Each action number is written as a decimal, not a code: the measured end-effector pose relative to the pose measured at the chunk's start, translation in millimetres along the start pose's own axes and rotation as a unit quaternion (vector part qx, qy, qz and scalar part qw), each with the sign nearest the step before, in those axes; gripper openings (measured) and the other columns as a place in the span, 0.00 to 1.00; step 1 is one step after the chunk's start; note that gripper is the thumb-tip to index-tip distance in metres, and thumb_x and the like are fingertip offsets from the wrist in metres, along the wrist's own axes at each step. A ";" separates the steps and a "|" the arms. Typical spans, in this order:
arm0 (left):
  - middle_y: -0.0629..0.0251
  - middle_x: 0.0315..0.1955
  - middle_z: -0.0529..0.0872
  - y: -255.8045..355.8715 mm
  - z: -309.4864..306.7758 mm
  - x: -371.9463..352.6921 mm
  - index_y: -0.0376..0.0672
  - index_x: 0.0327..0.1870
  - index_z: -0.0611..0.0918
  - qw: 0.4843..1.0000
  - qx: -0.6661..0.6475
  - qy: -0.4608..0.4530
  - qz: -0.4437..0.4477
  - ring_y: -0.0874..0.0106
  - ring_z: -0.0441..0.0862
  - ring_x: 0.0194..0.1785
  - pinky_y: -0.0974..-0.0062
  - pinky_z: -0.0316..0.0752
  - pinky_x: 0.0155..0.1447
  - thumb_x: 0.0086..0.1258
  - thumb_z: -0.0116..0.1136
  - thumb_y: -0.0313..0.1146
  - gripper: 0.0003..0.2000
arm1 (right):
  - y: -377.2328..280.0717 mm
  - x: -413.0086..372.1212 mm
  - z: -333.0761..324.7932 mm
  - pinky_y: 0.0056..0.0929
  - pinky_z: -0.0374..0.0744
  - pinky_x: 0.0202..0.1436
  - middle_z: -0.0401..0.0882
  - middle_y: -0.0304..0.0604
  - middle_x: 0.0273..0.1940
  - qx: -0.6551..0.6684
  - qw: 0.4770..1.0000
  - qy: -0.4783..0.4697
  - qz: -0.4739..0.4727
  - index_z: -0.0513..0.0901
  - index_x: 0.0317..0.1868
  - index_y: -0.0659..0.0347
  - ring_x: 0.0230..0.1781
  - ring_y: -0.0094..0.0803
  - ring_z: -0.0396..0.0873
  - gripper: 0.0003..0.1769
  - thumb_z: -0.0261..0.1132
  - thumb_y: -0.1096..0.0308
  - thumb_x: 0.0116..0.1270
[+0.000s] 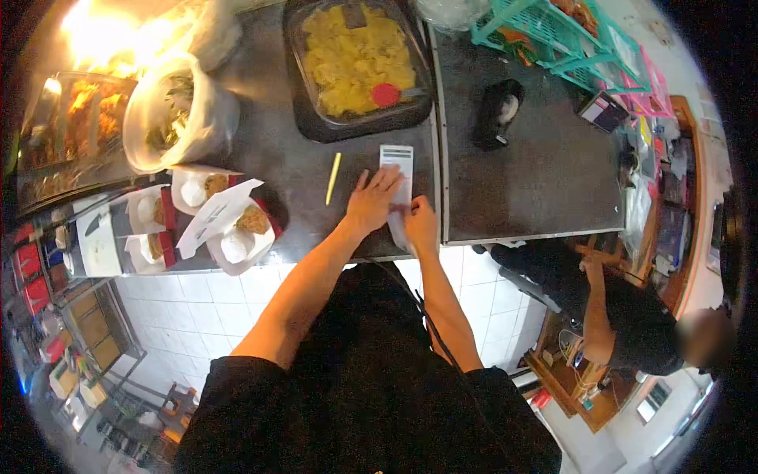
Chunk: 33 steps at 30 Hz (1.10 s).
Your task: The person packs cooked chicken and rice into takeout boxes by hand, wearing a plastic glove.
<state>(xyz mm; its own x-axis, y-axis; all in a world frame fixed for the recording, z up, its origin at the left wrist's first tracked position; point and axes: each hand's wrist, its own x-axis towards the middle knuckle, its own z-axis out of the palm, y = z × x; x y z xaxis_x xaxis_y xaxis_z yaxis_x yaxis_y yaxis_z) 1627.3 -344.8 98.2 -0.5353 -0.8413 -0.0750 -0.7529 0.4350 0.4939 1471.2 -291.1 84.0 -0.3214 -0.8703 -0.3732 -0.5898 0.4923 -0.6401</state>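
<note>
A narrow white paper slip [397, 153] with printed dark bands lies lengthwise on the dark counter in front of me. My left hand [371, 201] rests on its left side with the fingers stretched out flat. At the lower right of the slip, my right hand [422, 223] has its fingers closed and pinches the paper; the exact fingertip contact is partly hidden. A paler, blurred strip of it hangs towards the counter's front edge. Left of the slip lies a slim yellow pen [333, 178], apart from both hands.
Beyond the hands stands a black tray [304, 126] of yellow food with a red round utensil [385, 95]. At left are open boxes [272, 235] of rice and fried chicken and a white tub [136, 146]. A black device [497, 110] and green baskets [545, 47] stand right; another person [632, 316] is nearby.
</note>
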 end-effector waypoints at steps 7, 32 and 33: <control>0.70 0.80 0.53 11.5 9.8 46.4 0.52 0.79 0.59 0.998 0.040 -0.024 -0.035 0.67 0.50 0.82 0.52 0.43 0.82 0.61 0.67 0.51 0.45 | 84.5 -31.2 -10.6 0.34 0.80 0.26 0.85 0.51 0.31 0.107 0.983 -0.136 0.063 0.82 0.40 0.71 0.24 0.33 0.84 0.13 0.70 0.67 0.65; 0.64 0.69 0.69 4.7 -14.5 41.9 0.51 0.66 0.75 0.999 0.033 -0.040 0.008 0.57 0.71 0.69 0.57 0.70 0.71 0.59 0.70 0.35 0.31 | 37.4 12.9 -47.6 0.43 0.72 0.62 0.76 0.43 0.60 -0.197 0.842 -0.108 -0.491 0.78 0.48 0.60 0.60 0.42 0.73 0.16 0.65 0.76 0.57; 0.64 0.69 0.69 4.7 -10.9 41.3 0.51 0.66 0.75 0.999 0.032 -0.042 0.008 0.57 0.71 0.69 0.57 0.70 0.71 0.59 0.70 0.35 0.31 | 30.9 16.3 -43.9 0.44 0.72 0.62 0.78 0.45 0.57 -0.201 0.864 -0.152 -0.435 0.79 0.47 0.61 0.59 0.44 0.75 0.16 0.64 0.76 0.56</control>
<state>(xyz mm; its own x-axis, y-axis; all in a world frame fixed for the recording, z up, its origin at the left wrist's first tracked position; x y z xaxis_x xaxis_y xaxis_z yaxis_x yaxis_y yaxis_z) 1605.9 -381.0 106.8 -0.5752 -0.8056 -0.1419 -0.7659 0.4696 0.4392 1415.2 -290.8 87.6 0.5470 -0.8345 -0.0661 -0.7394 -0.4446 -0.5056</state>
